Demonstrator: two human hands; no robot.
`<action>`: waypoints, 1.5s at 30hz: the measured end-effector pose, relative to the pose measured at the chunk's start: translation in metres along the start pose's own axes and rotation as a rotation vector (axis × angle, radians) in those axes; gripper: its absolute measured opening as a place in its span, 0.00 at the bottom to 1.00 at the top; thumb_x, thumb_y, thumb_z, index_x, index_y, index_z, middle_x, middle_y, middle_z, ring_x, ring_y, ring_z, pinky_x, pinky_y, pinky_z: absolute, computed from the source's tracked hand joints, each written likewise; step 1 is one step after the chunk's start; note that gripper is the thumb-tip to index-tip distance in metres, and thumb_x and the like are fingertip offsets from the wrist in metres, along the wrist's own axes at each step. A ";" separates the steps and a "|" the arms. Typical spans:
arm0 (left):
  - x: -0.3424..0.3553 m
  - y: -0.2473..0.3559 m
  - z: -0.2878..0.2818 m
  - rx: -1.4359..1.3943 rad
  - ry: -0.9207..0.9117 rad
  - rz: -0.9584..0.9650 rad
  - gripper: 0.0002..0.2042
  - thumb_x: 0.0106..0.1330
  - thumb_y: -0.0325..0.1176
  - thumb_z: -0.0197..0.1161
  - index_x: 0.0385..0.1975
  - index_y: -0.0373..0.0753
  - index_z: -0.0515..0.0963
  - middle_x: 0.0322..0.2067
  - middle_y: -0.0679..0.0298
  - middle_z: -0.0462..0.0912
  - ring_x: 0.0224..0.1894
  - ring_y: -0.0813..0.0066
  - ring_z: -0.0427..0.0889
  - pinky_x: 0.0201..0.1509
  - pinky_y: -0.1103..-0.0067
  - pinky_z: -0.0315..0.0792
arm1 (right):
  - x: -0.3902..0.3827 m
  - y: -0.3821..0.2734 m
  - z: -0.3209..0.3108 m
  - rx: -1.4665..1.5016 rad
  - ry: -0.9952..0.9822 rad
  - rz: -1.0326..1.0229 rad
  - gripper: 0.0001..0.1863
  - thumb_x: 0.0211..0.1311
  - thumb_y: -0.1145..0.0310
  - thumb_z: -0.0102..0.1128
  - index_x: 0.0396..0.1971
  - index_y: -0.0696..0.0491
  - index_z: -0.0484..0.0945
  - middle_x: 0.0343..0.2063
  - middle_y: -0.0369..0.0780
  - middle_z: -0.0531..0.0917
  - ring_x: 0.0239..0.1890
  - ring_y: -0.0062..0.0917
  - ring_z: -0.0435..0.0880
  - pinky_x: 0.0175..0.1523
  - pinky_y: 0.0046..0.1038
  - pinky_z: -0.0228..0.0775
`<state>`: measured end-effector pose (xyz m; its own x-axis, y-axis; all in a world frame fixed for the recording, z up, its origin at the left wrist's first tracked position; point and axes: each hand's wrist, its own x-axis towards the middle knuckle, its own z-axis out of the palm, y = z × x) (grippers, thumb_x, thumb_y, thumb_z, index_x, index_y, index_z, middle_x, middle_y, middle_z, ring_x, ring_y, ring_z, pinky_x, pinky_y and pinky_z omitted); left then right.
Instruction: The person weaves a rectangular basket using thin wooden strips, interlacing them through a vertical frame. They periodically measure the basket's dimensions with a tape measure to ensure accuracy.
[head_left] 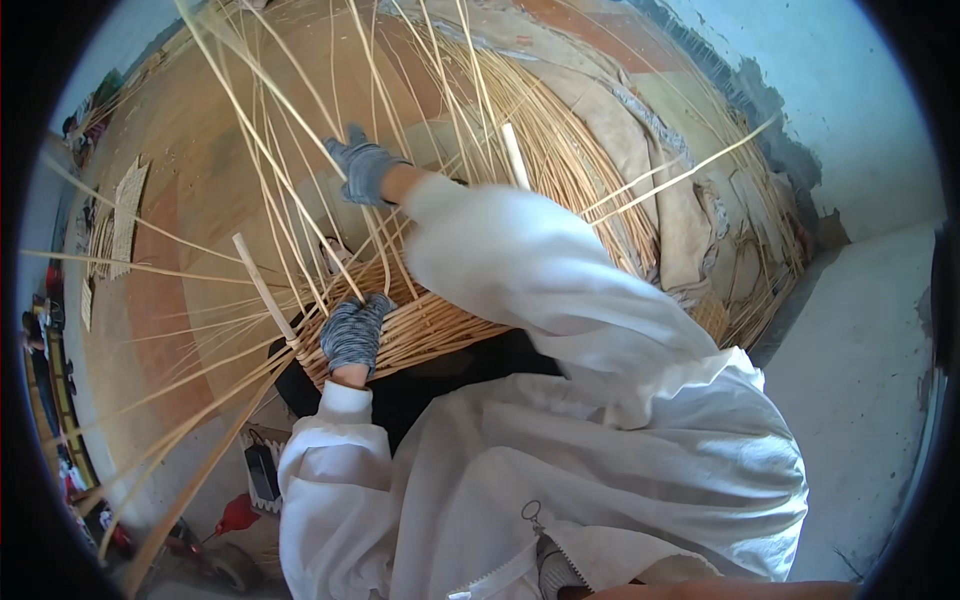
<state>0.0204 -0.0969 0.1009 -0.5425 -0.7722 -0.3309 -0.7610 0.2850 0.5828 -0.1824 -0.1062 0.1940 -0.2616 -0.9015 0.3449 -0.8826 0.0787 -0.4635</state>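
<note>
A partly woven wicker basket (pixel 420 317) has long pale rods (pixel 270 150) fanning up and outward, plus thicker wooden stakes (pixel 260 275). My left hand (pixel 352 335), in a mottled grey glove, grips the rods at the top of the weave, near the left corner. Higher up, my right hand (pixel 370 170), in a grey glove, reaches across the basket with its fingers curled around an upright rod. My white right sleeve hides part of the weave. Something black (pixel 495 360) lies under the basket.
A long bundle of rods (pixel 590 170) lies on beige cloths (pixel 670 230) at the upper right, beside a pale wall (pixel 860 120). Woven pieces (pixel 127 215) lie on the floor at left. A small dark device (pixel 262 470) and a red object (pixel 235 515) are at lower left.
</note>
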 end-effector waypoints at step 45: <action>0.047 0.081 0.074 -0.258 -0.377 0.046 0.24 0.52 0.49 0.61 0.38 0.31 0.76 0.36 0.50 0.79 0.40 0.60 0.77 0.46 0.76 0.68 | -0.135 0.147 -0.021 0.249 0.748 0.110 0.19 0.64 0.65 0.41 0.53 0.55 0.59 0.13 0.31 0.65 0.13 0.16 0.65 0.23 0.19 0.67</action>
<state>-0.0935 -0.0682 0.0779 -0.7018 -0.4873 -0.5195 -0.6455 0.1267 0.7532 -0.2847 0.0355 0.0964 -0.6133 -0.3621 0.7020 -0.7460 -0.0264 -0.6654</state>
